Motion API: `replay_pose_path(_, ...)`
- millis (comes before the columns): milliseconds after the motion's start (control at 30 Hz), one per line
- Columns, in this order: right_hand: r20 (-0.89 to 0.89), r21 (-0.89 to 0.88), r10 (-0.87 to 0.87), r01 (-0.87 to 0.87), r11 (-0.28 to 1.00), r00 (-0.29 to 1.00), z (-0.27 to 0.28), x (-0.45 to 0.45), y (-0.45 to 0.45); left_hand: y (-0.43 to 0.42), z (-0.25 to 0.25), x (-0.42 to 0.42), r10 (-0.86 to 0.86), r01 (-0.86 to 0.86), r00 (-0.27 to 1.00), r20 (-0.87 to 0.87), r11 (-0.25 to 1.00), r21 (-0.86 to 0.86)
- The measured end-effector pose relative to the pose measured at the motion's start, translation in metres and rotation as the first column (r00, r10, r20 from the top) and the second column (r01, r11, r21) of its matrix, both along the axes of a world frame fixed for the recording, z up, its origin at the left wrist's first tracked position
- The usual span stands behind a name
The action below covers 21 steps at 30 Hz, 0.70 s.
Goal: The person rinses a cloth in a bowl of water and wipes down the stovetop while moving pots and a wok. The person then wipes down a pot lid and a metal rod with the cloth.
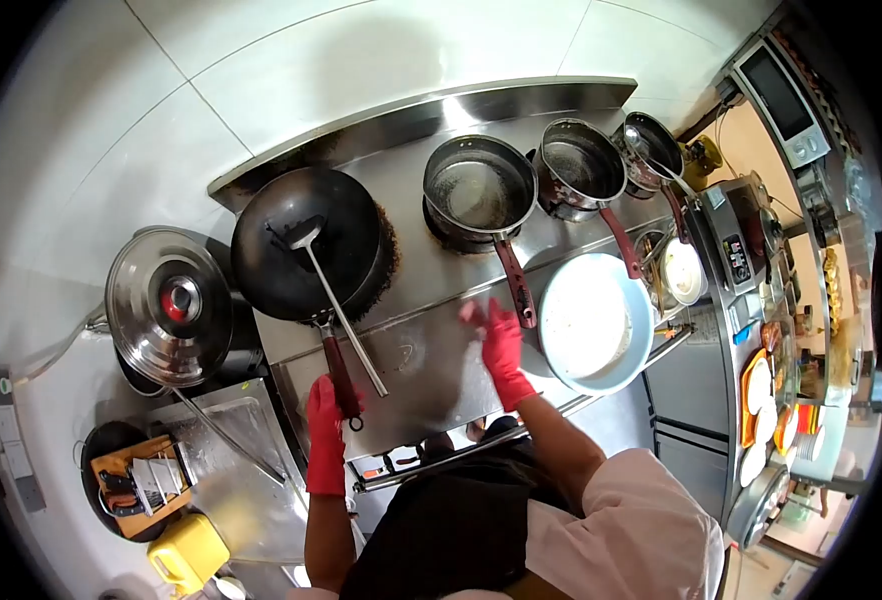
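Standing at a steel worktop (421,355), a red-gloved person (611,510) has the left hand (327,425) against the handle (338,360) of a black wok (286,265) at ten o'clock. How far those fingers close cannot be told. A spatula (304,235) lies across the wok, its shaft slanting toward five o'clock. The right hand (501,350), at four o'clock, hovers near a pale basin (639,320) at three; its blurred fingers leave their state unclear. Three pans (476,185) run from one to two. The step in hand appears to be steadying the wok; shifting it would call for a full grip, clear of the shaft.
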State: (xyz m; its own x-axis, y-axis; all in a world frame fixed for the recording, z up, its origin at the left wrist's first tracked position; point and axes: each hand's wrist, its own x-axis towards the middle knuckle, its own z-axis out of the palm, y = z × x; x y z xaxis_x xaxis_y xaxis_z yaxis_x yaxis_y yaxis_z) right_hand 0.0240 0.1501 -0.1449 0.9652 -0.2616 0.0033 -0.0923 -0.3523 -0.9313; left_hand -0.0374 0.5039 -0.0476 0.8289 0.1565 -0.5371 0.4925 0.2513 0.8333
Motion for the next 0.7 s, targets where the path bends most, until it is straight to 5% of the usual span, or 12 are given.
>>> replay_pose_path(67,0.046,0.140,-0.146,0.139,0.980,0.988,-0.041,0.019,-0.045,-0.002,0.002,-0.024,0.021,-0.021,0.998,-0.063,1.000,0.005)
replay_pose_path(100,0.170,-0.289,-0.241,0.283,0.915,0.955,-0.080,0.020,-0.057,-0.004,0.004,-0.038,0.030,-0.029,0.995,-0.099,1.000,0.010)
replay_pose_path(133,0.084,-0.111,-0.427,0.434,0.894,0.901,-0.084,0.020,-0.054,-0.008,0.004,-0.055,0.049,-0.048,0.990,-0.134,0.999,0.018)
replay_pose_path(333,-0.149,0.166,0.143,-0.117,0.979,0.978,-0.055,-0.034,0.081,-0.040,0.026,-0.104,0.133,-0.116,0.978,-0.163,0.987,0.112)
replay_pose_path(367,-0.145,0.123,0.183,-0.166,0.978,0.972,-0.033,-0.040,0.095,-0.041,0.029,-0.110,0.124,-0.103,0.980,-0.156,0.985,0.135)
replay_pose_path(467,-0.142,-0.478,0.061,-0.123,0.870,0.988,-0.029,-0.040,0.096,-0.036,0.037,-0.123,0.127,-0.098,0.981,-0.145,0.977,0.190)
replay_pose_path(533,0.149,-0.578,0.024,0.067,0.813,0.988,-0.022,-0.033,0.053,-0.034,0.039,-0.133,0.180,-0.158,0.977,-0.111,0.971,0.181)
replay_pose_path(600,-0.110,-0.047,-0.055,0.050,0.998,0.992,-0.013,-0.016,0.006,-0.037,0.045,-0.148,0.221,-0.201,0.971,-0.094,0.962,0.183)
replay_pose_path(633,-0.053,0.453,-0.046,0.065,0.889,0.998,0.056,-0.014,-0.011,-0.039,0.043,-0.156,0.228,-0.207,0.967,-0.115,0.964,0.168)
replay_pose_path(667,-0.203,0.215,-0.101,0.145,0.966,0.974,0.038,-0.023,-0.027,-0.041,0.037,-0.163,0.234,-0.214,0.963,-0.134,0.965,0.152)
replay_pose_path(700,-0.106,-0.087,-0.053,0.044,0.995,0.993,0.008,-0.041,-0.034,-0.042,0.031,-0.170,0.240,-0.220,0.959,-0.153,0.966,0.135)
